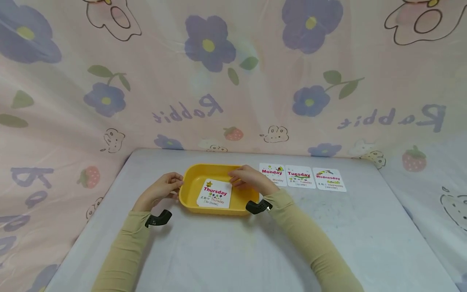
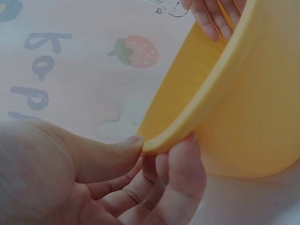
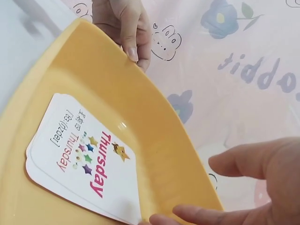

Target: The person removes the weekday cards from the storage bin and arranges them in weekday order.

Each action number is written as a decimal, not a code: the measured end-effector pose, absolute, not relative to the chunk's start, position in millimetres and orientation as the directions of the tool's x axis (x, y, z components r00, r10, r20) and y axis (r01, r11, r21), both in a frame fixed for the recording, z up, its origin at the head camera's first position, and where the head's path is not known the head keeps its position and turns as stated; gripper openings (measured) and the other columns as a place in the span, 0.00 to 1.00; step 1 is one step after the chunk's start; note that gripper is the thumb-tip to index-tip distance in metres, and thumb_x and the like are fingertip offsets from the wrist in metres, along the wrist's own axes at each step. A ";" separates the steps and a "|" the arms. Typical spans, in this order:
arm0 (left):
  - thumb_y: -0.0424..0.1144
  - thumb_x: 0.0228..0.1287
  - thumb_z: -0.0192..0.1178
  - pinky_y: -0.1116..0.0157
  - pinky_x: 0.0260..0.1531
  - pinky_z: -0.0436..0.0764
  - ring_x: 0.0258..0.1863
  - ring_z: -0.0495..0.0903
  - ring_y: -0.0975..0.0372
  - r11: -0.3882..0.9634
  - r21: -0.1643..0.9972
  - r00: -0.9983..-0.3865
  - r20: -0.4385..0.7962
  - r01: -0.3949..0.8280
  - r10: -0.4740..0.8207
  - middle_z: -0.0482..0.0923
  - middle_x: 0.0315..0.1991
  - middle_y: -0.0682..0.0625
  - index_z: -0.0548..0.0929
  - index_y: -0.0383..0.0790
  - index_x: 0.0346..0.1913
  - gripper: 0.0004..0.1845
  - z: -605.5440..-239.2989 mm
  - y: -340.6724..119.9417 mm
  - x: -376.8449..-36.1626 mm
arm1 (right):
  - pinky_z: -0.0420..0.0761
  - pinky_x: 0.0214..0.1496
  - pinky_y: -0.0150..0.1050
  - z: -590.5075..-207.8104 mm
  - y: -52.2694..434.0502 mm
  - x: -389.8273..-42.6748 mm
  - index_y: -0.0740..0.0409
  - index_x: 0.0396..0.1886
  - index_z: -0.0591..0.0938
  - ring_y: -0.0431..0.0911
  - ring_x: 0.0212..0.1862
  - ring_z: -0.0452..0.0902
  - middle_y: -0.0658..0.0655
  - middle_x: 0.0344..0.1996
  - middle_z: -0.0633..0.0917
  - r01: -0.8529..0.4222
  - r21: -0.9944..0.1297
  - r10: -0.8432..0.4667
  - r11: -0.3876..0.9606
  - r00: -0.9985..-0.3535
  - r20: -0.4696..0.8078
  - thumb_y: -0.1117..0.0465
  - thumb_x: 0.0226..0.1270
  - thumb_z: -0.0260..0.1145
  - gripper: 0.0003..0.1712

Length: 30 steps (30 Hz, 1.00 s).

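Note:
A yellow tray (image 1: 189,190) stands on the table, and my left hand (image 1: 159,190) pinches its left rim between thumb and fingers. In the left wrist view the thumb lies on top of the rim (image 2: 197,115) with the fingers beneath. Inside the tray lies a white Thursday card (image 1: 214,194); the right wrist view shows another card edge under it. My right hand (image 1: 253,180) reaches over the tray's right part. Its thumb and fingers (image 3: 201,214) are spread apart near the card's edge, with nothing gripped between them.
Right of the tray, a Monday card (image 1: 273,174), a Tuesday card (image 1: 300,177) and a Wednesday card (image 1: 329,179) lie in a row near the table's back edge. A patterned curtain (image 1: 233,93) hangs behind the white table (image 1: 219,255).

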State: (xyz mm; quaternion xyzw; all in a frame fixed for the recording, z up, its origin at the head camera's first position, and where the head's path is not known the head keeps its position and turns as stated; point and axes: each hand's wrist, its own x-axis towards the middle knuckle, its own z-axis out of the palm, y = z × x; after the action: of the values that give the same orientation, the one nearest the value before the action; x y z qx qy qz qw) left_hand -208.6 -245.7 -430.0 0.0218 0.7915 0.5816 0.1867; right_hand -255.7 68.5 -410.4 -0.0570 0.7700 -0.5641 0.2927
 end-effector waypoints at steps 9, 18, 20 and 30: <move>0.33 0.74 0.48 0.63 0.31 0.82 0.30 0.77 0.57 0.327 0.925 -0.929 -0.279 -0.192 0.244 0.74 0.39 0.38 0.67 0.25 0.55 0.14 -425.8 -242.8 -208.2 | 0.80 0.50 0.44 -417.4 63.8 -258.8 0.68 0.54 0.72 0.56 0.46 0.79 0.67 0.48 0.79 0.283 -0.882 -0.369 0.377 -0.827 -0.423 0.53 0.68 0.62 0.25; 0.33 0.75 0.46 0.63 0.30 0.82 0.31 0.77 0.57 0.333 0.926 -0.931 -0.270 -0.181 0.246 0.74 0.38 0.39 0.66 0.25 0.54 0.13 -425.5 -243.8 -207.2 | 0.80 0.49 0.44 -420.6 60.1 -262.2 0.71 0.54 0.73 0.55 0.44 0.80 0.66 0.44 0.79 0.328 -0.864 -0.340 0.383 -0.819 -0.462 0.54 0.68 0.62 0.26; 0.33 0.75 0.46 0.63 0.31 0.82 0.31 0.77 0.57 0.336 0.924 -0.931 -0.273 -0.184 0.240 0.74 0.38 0.38 0.66 0.25 0.54 0.13 -425.7 -243.8 -207.1 | 0.80 0.50 0.44 -420.7 58.7 -263.0 0.72 0.53 0.75 0.55 0.45 0.81 0.67 0.45 0.80 0.336 -0.860 -0.344 0.385 -0.812 -0.471 0.54 0.68 0.62 0.25; 0.33 0.75 0.47 0.64 0.31 0.82 0.31 0.77 0.58 0.345 0.919 -0.931 -0.282 -0.192 0.233 0.74 0.37 0.41 0.66 0.25 0.54 0.14 -426.8 -242.9 -208.3 | 0.79 0.51 0.46 -419.8 50.6 -263.2 0.72 0.52 0.76 0.56 0.45 0.81 0.67 0.46 0.81 0.343 -0.853 -0.389 0.393 -0.779 -0.492 0.53 0.68 0.62 0.25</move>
State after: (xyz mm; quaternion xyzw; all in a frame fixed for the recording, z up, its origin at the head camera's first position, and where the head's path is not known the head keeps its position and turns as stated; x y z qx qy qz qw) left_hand -208.3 -242.9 -426.8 0.0127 0.7988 0.5721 0.1858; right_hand -263.2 50.6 -419.8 -0.0150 0.7655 -0.5508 0.3323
